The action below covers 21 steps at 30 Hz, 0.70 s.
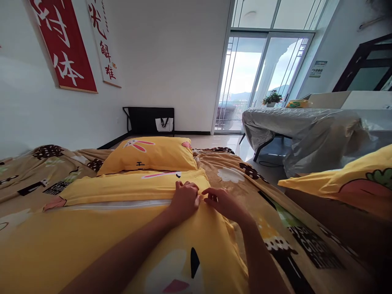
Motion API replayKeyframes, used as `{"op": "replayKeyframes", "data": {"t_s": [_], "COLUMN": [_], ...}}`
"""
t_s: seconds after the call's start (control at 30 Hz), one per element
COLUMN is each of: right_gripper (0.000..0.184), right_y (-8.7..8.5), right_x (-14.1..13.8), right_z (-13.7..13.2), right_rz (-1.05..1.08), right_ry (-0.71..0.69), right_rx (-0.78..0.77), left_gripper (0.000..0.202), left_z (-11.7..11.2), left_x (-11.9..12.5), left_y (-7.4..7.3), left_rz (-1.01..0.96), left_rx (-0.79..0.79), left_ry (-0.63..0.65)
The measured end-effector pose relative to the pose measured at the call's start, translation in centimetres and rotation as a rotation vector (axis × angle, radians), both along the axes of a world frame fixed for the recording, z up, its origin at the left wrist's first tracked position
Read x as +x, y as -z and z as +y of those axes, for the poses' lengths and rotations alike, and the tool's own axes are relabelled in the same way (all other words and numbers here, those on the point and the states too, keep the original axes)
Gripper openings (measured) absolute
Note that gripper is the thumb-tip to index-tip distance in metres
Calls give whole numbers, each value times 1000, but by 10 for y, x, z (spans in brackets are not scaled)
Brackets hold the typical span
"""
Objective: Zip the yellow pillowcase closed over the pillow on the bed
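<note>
Yellow pillowcase [107,237]: smooth, matt cloth, broad and softly rounded, lying across the near part of the bed, below and around both hands; a white animal face with a black eye and a pink patch is printed low on it.
White strip [119,204]: narrow and pale, running crosswise between the main panel and the raised yellow band beyond; whether it is a zip or inner cloth, I cannot tell.
Left hand [186,198]: fingers curled down onto the cloth at the strip's right end.
Right hand [221,201]: just beside it, fingers bent, thumb and forefinger close together at the case's right edge; I cannot tell whether either hand pinches fabric.
Far pillow [162,154]: same yellow, plump, rectangular, with a pink-and-white ear print.
Blanket [225,161]: tan, soft-looking, rumpled, dark and white motifs.
Table cover [275,118]: thin, shiny, creased clear plastic.
</note>
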State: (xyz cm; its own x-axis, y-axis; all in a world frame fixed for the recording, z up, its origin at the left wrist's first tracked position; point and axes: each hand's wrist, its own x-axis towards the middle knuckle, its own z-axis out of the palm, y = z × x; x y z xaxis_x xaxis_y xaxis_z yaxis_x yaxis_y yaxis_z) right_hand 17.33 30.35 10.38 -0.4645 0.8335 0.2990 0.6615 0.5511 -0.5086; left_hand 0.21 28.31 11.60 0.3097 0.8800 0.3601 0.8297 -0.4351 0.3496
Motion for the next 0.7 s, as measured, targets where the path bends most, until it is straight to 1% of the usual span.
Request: {"op": "replayKeyframes", "data": {"t_s": [0.07, 0.13, 0.2, 0.37, 0.47, 0.63, 0.7], "right_gripper": [21, 18, 14, 19, 17, 12, 12], "right_y": [2, 4, 4, -2, -4, -7, -7], "right_x": [-3, -9, -15, -24, -22, -14, -13], "right_z": [1, 1, -2, -13, -14, -10, -9], "right_rz": [1, 0, -37, -184, -204, -99, -77], "right_ry": [-53, -65, -43, 62, 57, -9, -27], "right_rx": [-18, -5, 22, 99, 136, 72, 72], "left_gripper": [17, 18, 18, 19, 18, 18, 19], "left_z": [1, 1, 1, 0, 0, -3, -5], "left_x": [-1, -2, -3, -4, -4, -5, -7], "left_y": [3, 6, 8, 11, 10, 2, -1], "left_rz": [-51, -76, -103, -147, -168, -154, -143], "left_rx": [2, -9, -20, 0, -16, -18, -17], "left_ry": [-5, -9, -21, -48, -77, -89, -94]}}
